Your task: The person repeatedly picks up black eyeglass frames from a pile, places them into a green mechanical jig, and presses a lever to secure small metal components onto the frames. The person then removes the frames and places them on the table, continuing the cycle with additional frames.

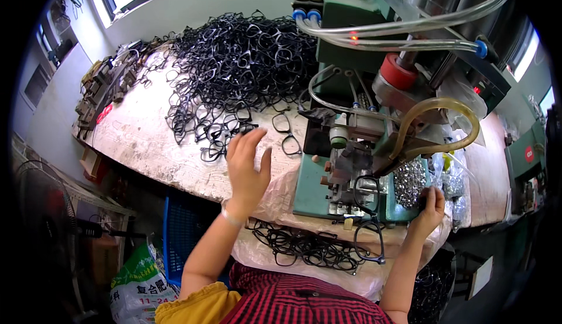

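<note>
My left hand (248, 169) is raised over the near part of the bench, fingers and thumb apart, holding nothing. It is nearest to several loose dark eyeglass frames at the front of a big heap of eyeglass frames (246, 60). My right hand (432, 211) is closed in a pinch at the right edge of a tray of small shiny metal parts (410, 183); what its fingertips hold is too small to make out. Between my hands, one eyeglass frame (382, 243) hangs at the front of a green press machine (304, 192), its upper part against the metal fixture.
More eyeglass frames (304, 248) lie on plastic sheeting before my body. Clear hoses (398, 38) cross the machine's upper part. Metal fixtures (99, 92) line the bench's left end. A blue crate (181, 236) stands below the bench, with clear bags of parts (453, 183) at the right.
</note>
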Motion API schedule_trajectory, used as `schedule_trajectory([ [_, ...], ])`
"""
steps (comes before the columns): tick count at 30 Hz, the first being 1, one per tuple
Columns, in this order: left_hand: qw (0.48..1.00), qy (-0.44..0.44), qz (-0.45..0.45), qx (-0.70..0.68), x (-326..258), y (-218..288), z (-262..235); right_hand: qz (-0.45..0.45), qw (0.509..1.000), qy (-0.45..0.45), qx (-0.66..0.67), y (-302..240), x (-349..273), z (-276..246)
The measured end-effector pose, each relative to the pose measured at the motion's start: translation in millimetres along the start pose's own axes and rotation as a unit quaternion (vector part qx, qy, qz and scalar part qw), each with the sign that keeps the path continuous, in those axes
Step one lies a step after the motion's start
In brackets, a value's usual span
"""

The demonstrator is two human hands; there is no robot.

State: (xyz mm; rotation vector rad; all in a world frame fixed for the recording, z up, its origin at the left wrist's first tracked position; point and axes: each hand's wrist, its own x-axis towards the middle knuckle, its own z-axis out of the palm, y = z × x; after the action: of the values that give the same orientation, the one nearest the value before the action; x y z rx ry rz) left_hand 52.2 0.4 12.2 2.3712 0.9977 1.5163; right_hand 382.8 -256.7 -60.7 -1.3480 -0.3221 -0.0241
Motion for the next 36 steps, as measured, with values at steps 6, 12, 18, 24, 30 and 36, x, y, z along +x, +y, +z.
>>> schedule_trajectory([
  [6,0.931,-0.299,0.09,0.192,15,-96,112,0.017,0.994,-0.097,0.039,-2,6,74],
  [12,0.984,-0.156,0.066,0.055,2,-82,61,0.021,0.996,-0.076,-0.043,-16,-5,22],
  [18,0.925,0.044,-0.337,-0.171,-37,-134,-71,-0.062,0.982,-0.054,-0.17,-47,-40,-50],
  [24,0.98,-0.057,-0.182,0.054,-27,-105,-4,-0.093,0.955,-0.256,-0.117,-103,-42,54],
  [30,0.98,0.007,-0.102,-0.17,-13,-21,-1,-0.04,0.973,-0.227,0.001,-101,-60,119],
  [36,0.921,0.053,-0.122,-0.365,-11,33,-2,0.036,0.965,-0.244,0.087,-105,-65,119],
])
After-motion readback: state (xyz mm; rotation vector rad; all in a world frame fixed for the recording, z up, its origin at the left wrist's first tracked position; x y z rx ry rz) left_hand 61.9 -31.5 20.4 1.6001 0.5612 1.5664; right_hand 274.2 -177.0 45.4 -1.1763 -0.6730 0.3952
